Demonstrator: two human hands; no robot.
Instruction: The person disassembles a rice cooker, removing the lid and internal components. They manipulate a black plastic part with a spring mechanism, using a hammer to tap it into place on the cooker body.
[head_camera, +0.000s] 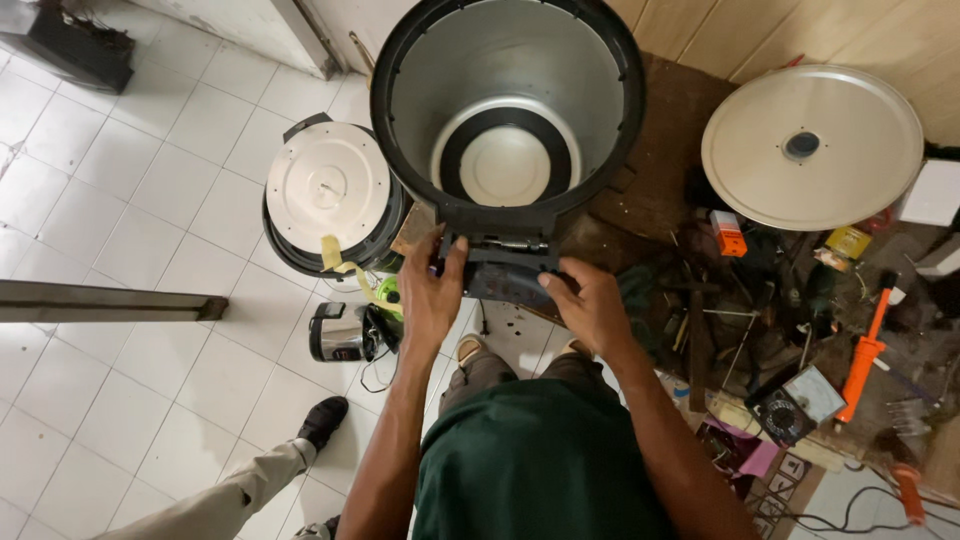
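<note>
At twelve o'clock from the person stands a large open rice cooker body (507, 100), its dark hinge bracket (505, 268) facing them. Left hand (430, 295) grips the bracket's nine o'clock side; right hand (592, 305) clasps its three o'clock side. Round metal lid (812, 145) lies at two o'clock on the cluttered workbench (660, 180)
</note>
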